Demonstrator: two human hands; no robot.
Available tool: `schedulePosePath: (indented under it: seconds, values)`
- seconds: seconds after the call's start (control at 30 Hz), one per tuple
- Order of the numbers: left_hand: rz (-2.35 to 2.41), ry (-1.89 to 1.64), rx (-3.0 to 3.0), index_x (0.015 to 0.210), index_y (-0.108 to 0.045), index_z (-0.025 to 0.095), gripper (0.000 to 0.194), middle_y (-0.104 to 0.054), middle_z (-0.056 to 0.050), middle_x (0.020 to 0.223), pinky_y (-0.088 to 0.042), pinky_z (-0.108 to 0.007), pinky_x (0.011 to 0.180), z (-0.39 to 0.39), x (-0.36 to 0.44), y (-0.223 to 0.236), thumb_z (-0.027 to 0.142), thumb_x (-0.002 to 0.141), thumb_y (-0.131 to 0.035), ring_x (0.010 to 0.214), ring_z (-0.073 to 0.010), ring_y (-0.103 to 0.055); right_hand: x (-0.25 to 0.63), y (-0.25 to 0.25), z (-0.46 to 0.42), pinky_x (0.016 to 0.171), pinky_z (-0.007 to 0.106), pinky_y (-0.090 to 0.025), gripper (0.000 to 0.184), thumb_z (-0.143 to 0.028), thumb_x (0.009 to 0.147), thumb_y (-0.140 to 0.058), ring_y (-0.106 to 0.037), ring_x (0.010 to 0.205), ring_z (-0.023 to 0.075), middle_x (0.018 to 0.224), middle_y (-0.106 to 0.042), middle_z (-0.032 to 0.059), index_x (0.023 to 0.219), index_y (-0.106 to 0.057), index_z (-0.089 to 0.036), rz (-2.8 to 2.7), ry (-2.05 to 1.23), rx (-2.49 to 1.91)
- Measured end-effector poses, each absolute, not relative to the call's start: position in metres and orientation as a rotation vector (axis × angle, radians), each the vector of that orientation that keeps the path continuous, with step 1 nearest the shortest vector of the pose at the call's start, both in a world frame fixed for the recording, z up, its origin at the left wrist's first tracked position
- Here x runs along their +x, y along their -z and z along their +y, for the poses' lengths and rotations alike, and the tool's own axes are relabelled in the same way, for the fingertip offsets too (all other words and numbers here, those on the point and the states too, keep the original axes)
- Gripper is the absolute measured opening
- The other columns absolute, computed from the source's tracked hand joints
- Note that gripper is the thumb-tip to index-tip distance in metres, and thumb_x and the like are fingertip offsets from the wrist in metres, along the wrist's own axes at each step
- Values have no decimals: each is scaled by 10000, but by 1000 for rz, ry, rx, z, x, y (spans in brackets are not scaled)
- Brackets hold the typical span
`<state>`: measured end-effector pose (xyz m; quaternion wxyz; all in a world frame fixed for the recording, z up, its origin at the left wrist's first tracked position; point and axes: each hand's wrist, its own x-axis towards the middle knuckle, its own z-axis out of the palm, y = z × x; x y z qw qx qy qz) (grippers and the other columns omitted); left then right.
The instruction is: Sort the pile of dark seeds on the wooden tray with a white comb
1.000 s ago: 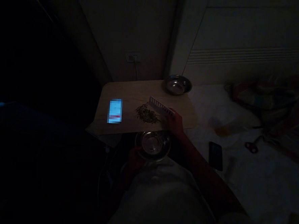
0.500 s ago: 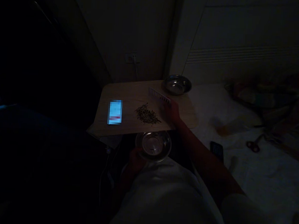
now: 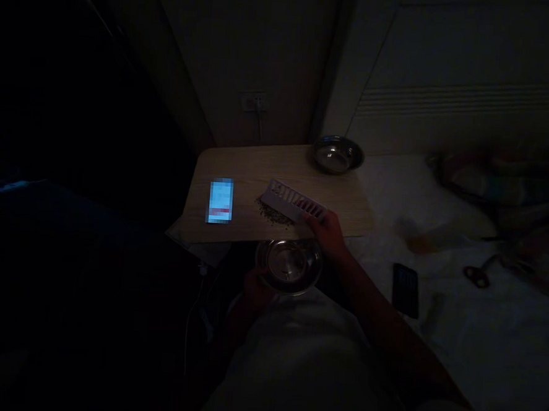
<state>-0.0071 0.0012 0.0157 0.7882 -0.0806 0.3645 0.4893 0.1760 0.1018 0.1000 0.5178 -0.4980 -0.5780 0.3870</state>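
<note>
The right fingers point(image 3: 311, 224) clamp a slatted strip point(image 3: 280, 202), dark bits point(image 3: 274, 216) just left of them; I'd keep it low, and steady the bowl point(image 3: 286, 262) the left fingers point(image 3: 261, 275) grip.

Slotted tool point(image 3: 281, 205): pale, long, narrow, row of openings along its length. Slants across the view, left end farther off, right end nearer; covers part of the dark bits. Contact with desk point(image 3: 246, 166) unclear. Dark bits point(image 3: 276, 218): small, loose, scattered heap on the desk, toward near edge. Metal bowl point(image 3: 287, 263): round, shiny, wide rim, open side up, just off near edge. Contents too dim to tell.
</note>
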Motion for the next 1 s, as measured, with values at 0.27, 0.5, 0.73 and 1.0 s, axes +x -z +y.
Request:
schedulePosePath:
  seconds: [0.27, 0.5, 0.73, 1.0]
  values:
    - [736, -1047, -186, 1005, -685, 125, 342, -734, -83, 936, -454, -399, 942, 5, -8, -2, 157, 672, -613, 947, -263, -666, 161, -83, 89, 828, 386, -532, 311, -364, 817, -589, -672, 906, 231, 995, -734, 55, 1048, -691, -184, -1406, -953, -1208]
    - [756, -1057, -169, 1027, -683, 114, 345, -735, -89, 910, -451, -400, 958, 2, -9, -5, 171, 696, -607, 974, -266, -666, 155, -80, 89, 885, 386, -508, 329, -333, 830, -560, -654, 971, 228, 1073, -716, 49, 1109, -670, -197, -1437, -920, -1218]
    - [715, -1099, -184, 1125, -656, 123, 427, -738, -86, 982, -440, -407, 975, 0, -6, -15, 176, 705, -593, 995, -265, -663, 154, -81, 92, 856, 374, -514, 327, -344, 845, -545, -659, 944, 222, 1064, -720, 46, 1108, -671, -196, -1485, -906, -1197]
    - [753, -1150, -194, 1059, -686, 120, 375, -743, -92, 953, -446, -406, 973, 0, -7, -16, 176, 703, -585, 989, -266, -668, 155, -81, 94, 839, 366, -517, 316, -359, 840, -550, -656, 911, 214, 1021, -725, 46, 1083, -674, -199, -1497, -926, -1184]
